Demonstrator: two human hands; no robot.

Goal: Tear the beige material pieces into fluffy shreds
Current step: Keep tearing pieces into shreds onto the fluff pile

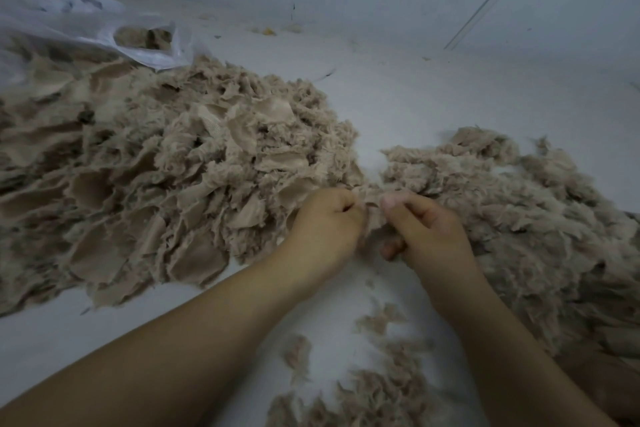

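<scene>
Pinching one small beige piece (pixel 374 208) between us, we hold it just above the white floor (pixel 433 97), in the gap between the two heaps. Our left hand (pixel 325 222) is curled into a fist with thumb and fingers clamped on the piece's left edge; our right hand (pixel 429 225) grips the right edge, thumb on top and fingers tucked under. The hands sit almost touching, so we judge the pull-apart is only beginning.

To the left lies the large pile of untorn pieces (pixel 156 177), flat flaps with frayed rims. To the right spreads the fluffy shredded heap (pixel 519 218), softer and finer. Loose tufts (pixel 374 388) are scattered near our forearms. Far left, a clear plastic bag (pixel 104 24) lies open with more beige material showing inside.

The risks we see: gripping so close together may split the piece into two clumps rather than fluff, since few fibres span the gap. Our left wrist lies against the untorn pile, and a sharp pull could drag whole flaps into the shredded side, mixing the two. Light tufts may also drift off as the piece gives way.
</scene>
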